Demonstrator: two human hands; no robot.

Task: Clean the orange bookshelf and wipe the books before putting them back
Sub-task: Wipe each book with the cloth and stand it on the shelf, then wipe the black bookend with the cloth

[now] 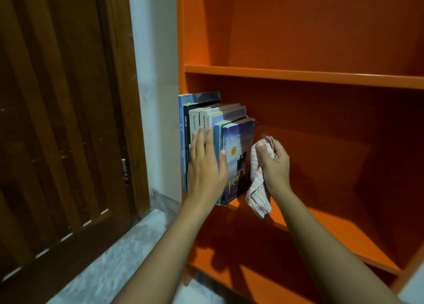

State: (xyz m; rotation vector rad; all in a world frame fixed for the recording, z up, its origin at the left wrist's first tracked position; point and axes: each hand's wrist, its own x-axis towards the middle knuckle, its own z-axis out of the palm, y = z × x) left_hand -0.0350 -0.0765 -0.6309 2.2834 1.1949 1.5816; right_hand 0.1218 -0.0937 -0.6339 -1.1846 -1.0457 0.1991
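1. Against the white wall (156, 74), right of a dark wooden door (57, 120), stands the orange bookshelf (298, 74).
2. At the left end of its middle shelf, a row of books (238, 138) stands upright against the side panel.
3. The left hand (206, 168) presses flat on the spines, fingers straight, its grip wide and holding nothing.
4. The right hand (274, 163) is just beside the rightmost blue cover, its grip closed round a checked cloth (257, 195).
5. The cloth's loose end hangs below the hand, over the shelf's front edge.
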